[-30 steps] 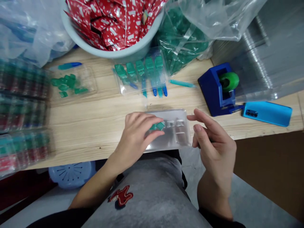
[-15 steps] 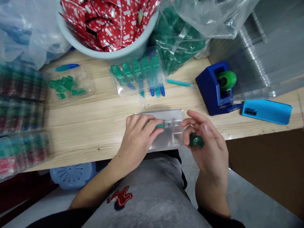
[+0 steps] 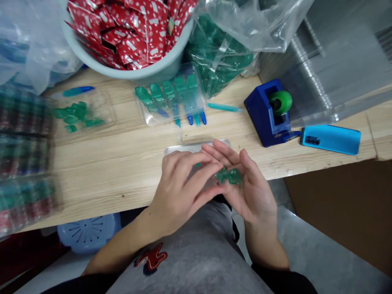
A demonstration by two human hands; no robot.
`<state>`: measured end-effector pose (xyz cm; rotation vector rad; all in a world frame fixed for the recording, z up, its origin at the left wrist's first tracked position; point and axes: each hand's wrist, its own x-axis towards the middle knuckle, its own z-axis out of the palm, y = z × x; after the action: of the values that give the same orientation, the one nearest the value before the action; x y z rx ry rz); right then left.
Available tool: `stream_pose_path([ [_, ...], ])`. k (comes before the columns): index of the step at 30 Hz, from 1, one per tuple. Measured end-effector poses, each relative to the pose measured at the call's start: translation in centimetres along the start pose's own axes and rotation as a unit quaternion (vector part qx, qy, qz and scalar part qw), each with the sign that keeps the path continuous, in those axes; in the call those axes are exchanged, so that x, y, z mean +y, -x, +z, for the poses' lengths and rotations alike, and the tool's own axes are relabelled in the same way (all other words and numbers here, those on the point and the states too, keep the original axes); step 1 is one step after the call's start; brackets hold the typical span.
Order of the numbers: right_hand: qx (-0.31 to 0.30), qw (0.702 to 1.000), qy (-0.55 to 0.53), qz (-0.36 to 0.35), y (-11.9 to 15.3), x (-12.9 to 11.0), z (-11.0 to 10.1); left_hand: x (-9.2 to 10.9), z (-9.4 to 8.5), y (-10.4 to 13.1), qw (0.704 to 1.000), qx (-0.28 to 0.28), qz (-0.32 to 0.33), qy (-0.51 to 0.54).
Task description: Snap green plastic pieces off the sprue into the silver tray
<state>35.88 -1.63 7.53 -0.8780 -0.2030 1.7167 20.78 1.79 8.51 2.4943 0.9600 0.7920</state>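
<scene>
Two green pieces in my cupped palm, my other fingertips right at them.
My right hand [image 3: 252, 194] is turned palm up, its fingers spread and slightly curled, with the green pieces [image 3: 234, 176] lying on it; the thumb and forefinger of my left hand [image 3: 179, 188] stand apart around the nearer one, and I cannot tell whether they grip it. I judge this step to be picking a piece off the palm; the next move calls for a light pinch on one piece, palm kept level so the other doesn't slide. Just beyond and partly beneath my hands lies a shallow tray [image 3: 177, 149], mostly hidden, and farther out a clear pack [image 3: 153, 119] with green-topped pieces in a row, near the tub [image 3: 127, 73] of red packets.
</scene>
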Motion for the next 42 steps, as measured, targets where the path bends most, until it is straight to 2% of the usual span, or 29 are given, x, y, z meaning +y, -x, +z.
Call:
stream_pose_path([
  [3,-0.007,1.0,0.002,-0.005,0.1,0.0,0.2,0.2,0.2,-0.2,1.0,-0.012,-0.004,0.014],
  [6,-0.013,1.0,0.016,-0.01,0.3,-0.1,0.3,-0.1,-0.1,-0.1,0.996,-0.015,-0.033,0.079],
  [11,-0.033,0.993,0.102,-0.044,0.9,0.2,0.1,-0.7,-0.6,0.4,0.964,0.037,-0.106,0.24],
  [14,-0.047,0.984,0.156,-0.072,1.2,0.6,0.2,-1.0,-0.5,0.6,0.959,0.06,-0.116,0.252],
  [19,-0.004,0.974,0.202,-0.105,1.5,0.8,1.0,-0.8,-0.6,0.5,0.953,0.057,-0.136,0.265],
  [23,0.004,0.968,0.219,-0.119,1.5,0.7,1.4,-0.5,-1.0,0.4,0.934,0.041,-0.173,0.31],
  [25,0.006,0.967,0.22,-0.125,1.4,0.6,1.1,-0.9,-1.1,0.5,0.93,0.053,-0.187,0.313],
  [28,0.014,0.971,0.208,-0.121,1.4,0.3,0.4,-3.4,-1.1,1.1,0.938,0.125,-0.219,0.237],
  [31,0.013,0.972,0.207,-0.112,1.2,-0.1,-0.1,-8.5,-1.8,2.1,0.94,0.23,-0.25,0.028],
  [32,0.012,0.971,0.211,-0.114,1.2,-0.2,-0.2,-10.5,-2.4,2.4,0.926,0.26,-0.262,-0.077],
  [33,0.009,0.969,0.214,-0.119,1.1,-0.2,-0.1,-12.4,-3.0,2.7,0.911,0.287,-0.27,-0.121],
  [35,0.007,0.969,0.212,-0.125,1.0,-0.1,0.0,-15.9,-4.5,3.2,0.892,0.307,-0.288,-0.165],
  [37,0.003,0.97,0.203,-0.132,0.9,0.2,0.2,-18.3,-5.6,3.6,0.881,0.296,-0.307,-0.204],
  [39,0.0,0.97,0.199,-0.142,0.9,0.6,0.4,-19.7,-6.3,3.9,0.878,0.271,-0.322,-0.226],
  [42,0.003,0.955,0.246,-0.165,1.0,1.0,0.5,-20.0,-6.1,3.8,0.883,0.264,-0.326,-0.21],
])
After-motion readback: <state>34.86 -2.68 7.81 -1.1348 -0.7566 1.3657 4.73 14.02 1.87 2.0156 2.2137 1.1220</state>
